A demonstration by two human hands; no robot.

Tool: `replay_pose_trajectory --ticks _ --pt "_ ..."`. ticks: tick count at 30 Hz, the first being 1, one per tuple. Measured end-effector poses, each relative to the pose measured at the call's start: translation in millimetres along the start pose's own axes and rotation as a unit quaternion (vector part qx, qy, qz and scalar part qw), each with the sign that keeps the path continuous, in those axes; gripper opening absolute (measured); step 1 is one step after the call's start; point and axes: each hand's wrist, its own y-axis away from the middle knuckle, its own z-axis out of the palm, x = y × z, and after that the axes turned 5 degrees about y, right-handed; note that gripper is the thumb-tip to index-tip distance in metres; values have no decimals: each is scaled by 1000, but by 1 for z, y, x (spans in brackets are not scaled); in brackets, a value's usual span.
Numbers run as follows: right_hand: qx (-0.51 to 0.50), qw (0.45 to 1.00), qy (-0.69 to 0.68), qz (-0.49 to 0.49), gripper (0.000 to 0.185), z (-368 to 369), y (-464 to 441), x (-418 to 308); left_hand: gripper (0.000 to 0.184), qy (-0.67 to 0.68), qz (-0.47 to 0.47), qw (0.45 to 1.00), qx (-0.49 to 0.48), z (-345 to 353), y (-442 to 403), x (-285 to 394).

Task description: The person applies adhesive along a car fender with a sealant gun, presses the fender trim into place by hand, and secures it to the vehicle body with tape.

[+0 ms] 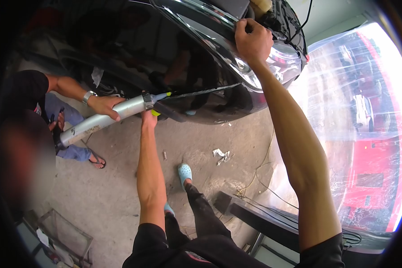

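Observation:
My left hand (149, 119) is raised below the front of a black car's bumper (219, 105), just under the nozzle end of a silver caulking gun (107, 117). A yellow-green piece (155, 113) shows beside its fingers, which the gun mostly hides. A co-worker's hand (105, 106) grips the gun's barrel; its nozzle (161, 96) points along the seam (205, 91) between the black panels. My right hand (254, 41) is closed, with curled fingers against the upper edge of the headlight (236, 62). What its fingertips hold, if anything, is hidden.
The co-worker stands at the left, a sandalled foot (97, 160) on the concrete floor. Crumpled white paper (221, 156) and cables (259, 174) lie there. A dark beam (263, 219) crosses the lower right. Clear plastic sheeting (339, 111) hangs at the right; a metal frame (71, 232) stands lower left.

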Motion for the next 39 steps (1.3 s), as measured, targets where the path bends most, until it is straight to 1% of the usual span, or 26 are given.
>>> replay_pose_trajectory --ticks 5,8,11,14,17,20,23,26,29,32,35,37,39 --pt "-20 1000 4 3 34 3 0 5 32 6 -3 1000 -28 -14 -7 -3" --pt "-12 1000 11 4 35 6 0 5 31 11 -1 1000 -6 -2 3 2" --pt "-34 999 8 17 36 3 -1 3 33 18 -16 1000 -17 -12 -7 -1" --pt "-23 1000 12 17 37 3 0 3 31 0 12 1000 -9 -24 -20 -12" --pt "-25 999 11 22 37 5 -1 5 31 5 10 1000 -6 -12 -11 -7" --pt "-11 1000 2 14 37 6 0 8 38 16 13 999 37 -3 -8 -9" --pt "-8 1000 6 18 36 5 -1 12 47 -12 11 999 36 9 -2 -5" --pt "-18 999 12 25 36 4 -2 16 57 -28 33 998 38 22 9 -5" --pt "-17 999 23 23 37 4 0 12 63 -13 -8 1000 2 3 -7 -11" --pt "-2 1000 25 11 37 8 -2 15 68 -17 8 1000 20 5 -12 -13" --pt "-1 999 25 20 37 9 -1 15 75 7 -35 999 -23 -6 -18 -13" --pt "1 1000 23 15 37 10 -2 15 69 -11 -11 1000 -6 -4 -20 -15" --pt "-4 1000 20 15 37 10 -4 14 68 -22 3 1000 8 0 -19 -15"
